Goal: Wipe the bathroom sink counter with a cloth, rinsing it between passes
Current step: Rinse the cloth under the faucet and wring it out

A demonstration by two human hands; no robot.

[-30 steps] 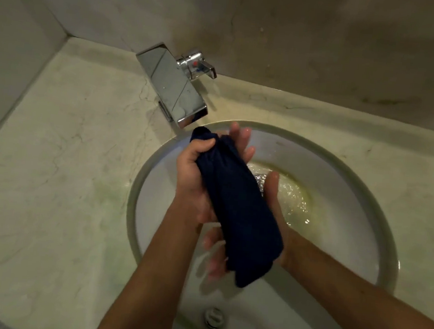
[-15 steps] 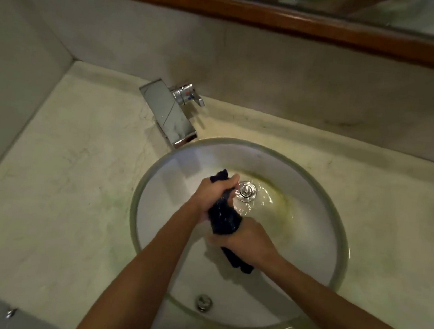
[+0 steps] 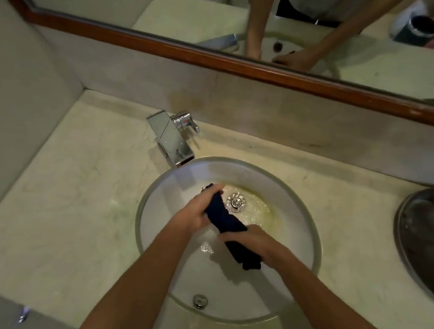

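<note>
Cloth lower in the basin than a second ago; hands now grip it at opposite ends, and the mirror has come into view.

The left hand point(image 3: 192, 213) grips the upper end of the dark blue cloth point(image 3: 225, 219); the right hand point(image 3: 252, 240) grips its lower part, with the tail hanging below the fist. The cloth is bunched into a roll above the sink point(image 3: 155, 193), just beside the drain point(image 3: 236, 202), where shallow water lies. The chrome faucet point(image 3: 172, 140) stands at the basin's rear-left rim on the counter point(image 3: 75, 190). A metal basin point(image 3: 426, 237) sits on the counter at far right, well apart. The wood-framed mirror point(image 3: 199, 3) spans the back wall.
</note>
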